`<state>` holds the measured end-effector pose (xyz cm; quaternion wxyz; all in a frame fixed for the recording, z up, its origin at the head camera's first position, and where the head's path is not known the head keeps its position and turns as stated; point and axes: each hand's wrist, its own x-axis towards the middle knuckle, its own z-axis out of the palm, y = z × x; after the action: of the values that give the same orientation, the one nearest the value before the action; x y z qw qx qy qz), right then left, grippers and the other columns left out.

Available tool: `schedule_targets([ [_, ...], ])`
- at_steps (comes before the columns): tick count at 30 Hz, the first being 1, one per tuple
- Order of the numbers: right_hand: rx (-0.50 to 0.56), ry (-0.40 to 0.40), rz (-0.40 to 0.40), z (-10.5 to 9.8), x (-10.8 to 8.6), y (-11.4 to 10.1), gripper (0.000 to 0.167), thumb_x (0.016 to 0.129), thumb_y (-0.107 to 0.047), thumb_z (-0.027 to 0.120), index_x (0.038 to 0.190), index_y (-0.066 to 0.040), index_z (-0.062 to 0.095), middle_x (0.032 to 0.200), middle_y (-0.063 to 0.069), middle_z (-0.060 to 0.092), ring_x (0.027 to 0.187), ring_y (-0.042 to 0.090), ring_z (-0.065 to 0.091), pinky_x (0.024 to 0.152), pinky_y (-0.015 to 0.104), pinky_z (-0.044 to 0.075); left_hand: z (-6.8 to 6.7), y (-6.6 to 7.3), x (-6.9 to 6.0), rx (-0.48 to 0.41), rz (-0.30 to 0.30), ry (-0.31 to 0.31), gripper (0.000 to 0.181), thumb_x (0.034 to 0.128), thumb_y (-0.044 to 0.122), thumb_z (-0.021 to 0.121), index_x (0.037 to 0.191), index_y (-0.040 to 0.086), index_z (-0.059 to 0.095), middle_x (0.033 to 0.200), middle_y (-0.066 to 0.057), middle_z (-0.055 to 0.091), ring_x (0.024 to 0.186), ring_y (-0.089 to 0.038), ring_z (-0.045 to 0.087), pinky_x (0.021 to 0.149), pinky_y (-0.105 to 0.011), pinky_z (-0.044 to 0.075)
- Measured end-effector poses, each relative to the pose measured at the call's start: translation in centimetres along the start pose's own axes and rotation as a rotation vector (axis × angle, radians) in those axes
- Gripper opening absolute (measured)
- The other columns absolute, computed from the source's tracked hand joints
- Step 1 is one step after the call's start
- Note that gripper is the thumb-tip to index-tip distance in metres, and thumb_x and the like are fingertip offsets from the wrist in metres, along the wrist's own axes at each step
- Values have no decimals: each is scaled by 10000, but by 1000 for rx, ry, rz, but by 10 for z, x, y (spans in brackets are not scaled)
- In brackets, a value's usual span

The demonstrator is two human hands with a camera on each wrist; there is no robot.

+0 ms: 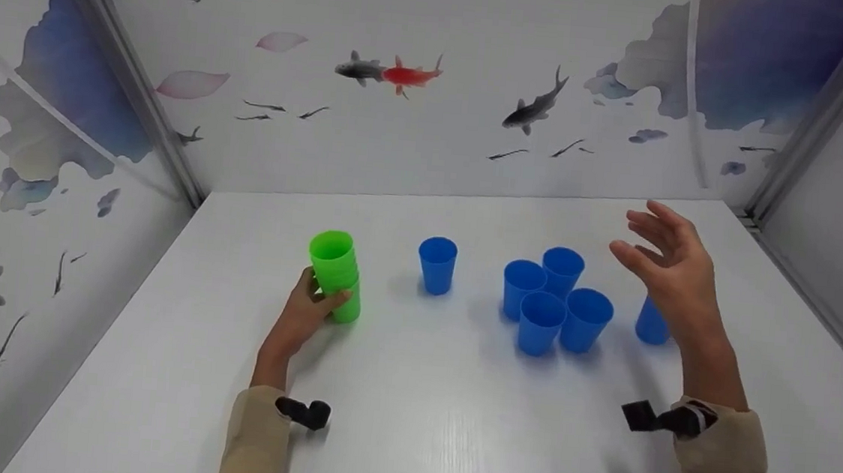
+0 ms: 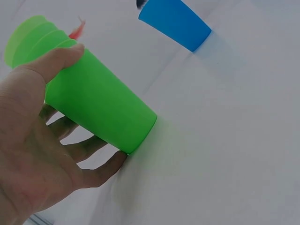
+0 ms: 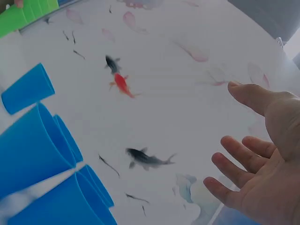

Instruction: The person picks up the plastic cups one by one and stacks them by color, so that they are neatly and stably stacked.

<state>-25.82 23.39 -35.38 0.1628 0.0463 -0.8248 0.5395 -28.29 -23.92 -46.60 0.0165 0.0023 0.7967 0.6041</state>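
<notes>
A stack of several green cups [image 1: 345,302] stands on the white table at the left. My left hand [image 1: 302,314] grips it low on the side, the thumb across the front and the fingers behind, as the left wrist view shows with the green stack [image 2: 101,103]. My right hand [image 1: 678,272] is raised above the table at the right, fingers apart and slightly bent, holding nothing. Below it, partly hidden by the wrist, stands a blue cup [image 1: 652,322]. Left of that hand, several blue cups [image 1: 541,325] stand upright in a tight cluster.
A lone blue cup [image 1: 437,266] stands upright between the green stack and the cluster. White panels painted with fish [image 1: 533,110] and petals enclose the table [image 1: 407,416] at the back and both sides.
</notes>
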Motion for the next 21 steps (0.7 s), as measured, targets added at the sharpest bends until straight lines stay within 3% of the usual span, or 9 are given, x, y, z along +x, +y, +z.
schedule_targets([
  [5, -68, 48, 47, -21, 6, 23, 810, 931, -407, 695, 1587, -242, 249, 1603, 75, 400, 1494, 246, 370, 1199, 465, 364, 1, 1, 0, -16, 0, -13, 787, 939, 370, 704, 1537, 166, 235, 1608, -134, 316, 1526, -362, 271, 1224, -545, 291],
  [9, -128, 32, 62, -39, 7, 48, 790, 946, -408, 676, 1589, -209, 262, 1629, 130, 338, 1534, 316, 270, 1222, 571, 267, 1, 0, 0, -8, -2, -6, 794, 936, 373, 706, 1540, 161, 235, 1608, -136, 319, 1532, -353, 257, 1231, -549, 274],
  [15, -170, -4, 79, -57, 3, 81, 789, 941, -417, 683, 1580, -172, 291, 1654, 164, 254, 1552, 383, 154, 1230, 644, 143, 0, 0, -2, 11, -6, 0, 805, 940, 376, 701, 1546, 149, 223, 1612, -138, 312, 1541, -343, 235, 1235, -543, 267],
  [21, -151, -55, 154, -65, 0, 112, 842, 937, -454, 676, 1603, -205, 224, 1679, 152, 183, 1563, 380, 96, 1222, 650, 150, 0, 1, -2, 4, -1, -2, 798, 942, 372, 699, 1544, 148, 225, 1616, -139, 303, 1544, -340, 227, 1236, -540, 266],
])
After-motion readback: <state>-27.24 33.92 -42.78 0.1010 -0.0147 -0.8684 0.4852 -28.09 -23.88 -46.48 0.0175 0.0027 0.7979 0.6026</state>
